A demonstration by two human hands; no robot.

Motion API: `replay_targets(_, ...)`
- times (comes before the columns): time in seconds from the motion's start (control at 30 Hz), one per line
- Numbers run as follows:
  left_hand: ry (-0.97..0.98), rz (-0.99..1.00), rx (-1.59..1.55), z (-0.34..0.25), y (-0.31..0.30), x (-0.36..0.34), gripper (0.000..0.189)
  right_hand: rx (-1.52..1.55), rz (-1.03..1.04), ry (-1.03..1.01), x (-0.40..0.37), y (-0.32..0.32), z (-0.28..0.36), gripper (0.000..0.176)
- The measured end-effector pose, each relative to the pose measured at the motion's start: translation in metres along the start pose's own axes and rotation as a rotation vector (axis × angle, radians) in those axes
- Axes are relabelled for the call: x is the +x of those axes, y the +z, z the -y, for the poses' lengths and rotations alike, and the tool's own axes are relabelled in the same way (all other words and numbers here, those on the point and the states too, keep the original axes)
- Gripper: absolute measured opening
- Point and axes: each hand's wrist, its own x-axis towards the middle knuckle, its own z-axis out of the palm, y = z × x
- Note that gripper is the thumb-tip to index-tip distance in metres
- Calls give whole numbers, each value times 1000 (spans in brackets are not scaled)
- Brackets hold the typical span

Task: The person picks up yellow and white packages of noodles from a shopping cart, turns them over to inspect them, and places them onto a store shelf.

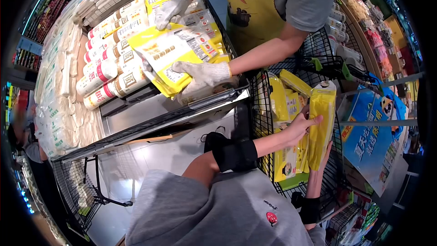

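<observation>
A long yellow package [322, 123] is held over a black wire shopping cart [261, 143]. My left hand [299, 127] grips its left side, thumb across the front. Around its lower right edge is my right hand [322, 157], mostly behind the package. Below and beside them, more yellow packages [281, 105] lie in the cart. Across from me a person in a yellow apron [250, 4] holds flat yellow packages [170, 57] between two gloved hands, over the display bin.
The display bin's wire rim [182, 114] runs along the left, with white rolled packs [102, 70] and clear-wrapped bundles [59, 105] inside. A blue printed sign [368, 132] stands right of the cart. Another cart [75, 191] is at the lower left.
</observation>
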Motion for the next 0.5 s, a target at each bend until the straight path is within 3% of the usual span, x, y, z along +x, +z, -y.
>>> replay_targets(0.17, -9, 125, 93, -18, -10, 1, 87, 17, 22, 0, 0, 12, 7, 54)
replay_targets(0.27, 38, 48, 110, -29, -8, -11, 92, 13, 36, 12, -3, 11, 6, 54)
replay_targets(0.3, -31, 54, 101, -32, -11, -12, 93, 20, 38, 17, -3, 8, 5, 54)
replay_targets(0.5, -90, 58, 144, -39, -16, -21, 75, -16, -24, 32, 2, -15, 0, 54)
